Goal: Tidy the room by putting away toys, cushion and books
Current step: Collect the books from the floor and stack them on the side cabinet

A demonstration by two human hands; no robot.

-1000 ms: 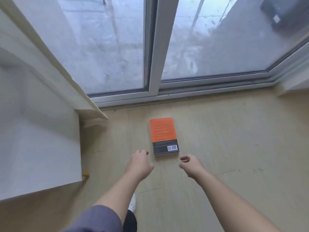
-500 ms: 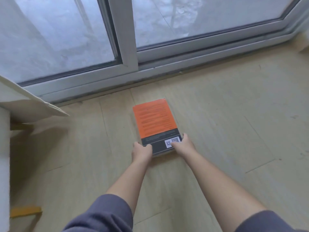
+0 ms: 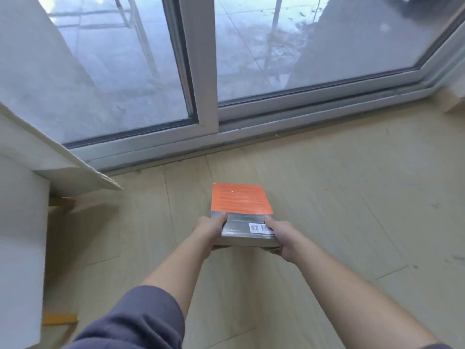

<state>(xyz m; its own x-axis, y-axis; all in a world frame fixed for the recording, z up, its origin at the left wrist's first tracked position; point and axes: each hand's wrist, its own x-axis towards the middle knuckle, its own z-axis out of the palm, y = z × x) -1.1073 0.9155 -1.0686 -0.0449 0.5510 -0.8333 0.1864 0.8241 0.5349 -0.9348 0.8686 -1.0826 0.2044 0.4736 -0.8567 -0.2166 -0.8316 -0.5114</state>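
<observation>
Head view, left hand and right hand grip clasping orange book

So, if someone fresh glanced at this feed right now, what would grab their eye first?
The orange book, centre frame, gripped at its near grey end by the left hand and right hand above the pale wood floor. Behind it, the big sliding glass door fills the top of the view. A white cabinet stands at the left edge.
</observation>
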